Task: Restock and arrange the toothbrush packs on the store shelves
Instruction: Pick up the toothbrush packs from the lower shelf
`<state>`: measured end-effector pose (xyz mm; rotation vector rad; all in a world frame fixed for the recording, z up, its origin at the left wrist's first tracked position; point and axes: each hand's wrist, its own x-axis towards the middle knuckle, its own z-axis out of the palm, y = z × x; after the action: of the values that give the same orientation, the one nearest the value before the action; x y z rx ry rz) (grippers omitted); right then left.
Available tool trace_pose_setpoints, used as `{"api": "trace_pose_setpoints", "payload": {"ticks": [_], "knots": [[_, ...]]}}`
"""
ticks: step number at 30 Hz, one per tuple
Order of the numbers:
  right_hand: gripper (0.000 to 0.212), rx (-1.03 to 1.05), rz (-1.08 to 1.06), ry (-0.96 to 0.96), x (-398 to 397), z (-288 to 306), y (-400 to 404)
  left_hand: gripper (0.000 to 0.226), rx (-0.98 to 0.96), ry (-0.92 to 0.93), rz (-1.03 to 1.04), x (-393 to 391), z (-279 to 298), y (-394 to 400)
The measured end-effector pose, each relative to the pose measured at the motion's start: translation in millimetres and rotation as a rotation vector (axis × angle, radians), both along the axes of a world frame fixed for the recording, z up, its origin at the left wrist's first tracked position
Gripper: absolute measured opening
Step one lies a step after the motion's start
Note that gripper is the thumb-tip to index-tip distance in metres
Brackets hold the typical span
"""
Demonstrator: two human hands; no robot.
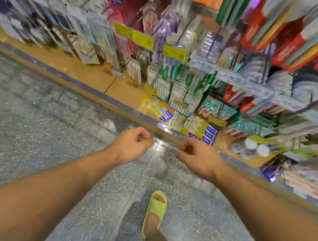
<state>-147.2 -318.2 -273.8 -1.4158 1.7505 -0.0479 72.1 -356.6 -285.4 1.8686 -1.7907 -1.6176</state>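
My left hand (132, 145) and right hand (197, 155) hang loosely curled, apparently holding nothing, poised towards loose toothbrush packs (200, 128) lying flat on the bottom shelf (92, 75), awaiting hanging.

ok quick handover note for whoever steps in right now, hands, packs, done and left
Left hand: loosely curled over the floor, holding nothing visible.
Right hand: the same, apart from the left; neither touches the stock.
Loose yellow and blue toothbrush packs lie flat on the bottom shelf, just beyond the hands; one more yellow pack lies to their left.
Hanging packs above fill the pegs; the view is blurred.
Done: cannot tell.
Left: probably pick up the flat packs and hang or straighten them.
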Motion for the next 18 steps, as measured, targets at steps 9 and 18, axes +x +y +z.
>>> {"api": "trace_pose_setpoints", "payload": {"ticks": [9, 18], "knots": [[0.013, 0.118, -0.056, 0.008, -9, -118, -74, 0.030, 0.093, -0.012, -0.021, 3, -105, -81], [0.014, 0.137, -0.208, 0.000, 33, -265, -145, 0.019, -0.065, -0.148, -0.214, 13, -260, -168]]}}
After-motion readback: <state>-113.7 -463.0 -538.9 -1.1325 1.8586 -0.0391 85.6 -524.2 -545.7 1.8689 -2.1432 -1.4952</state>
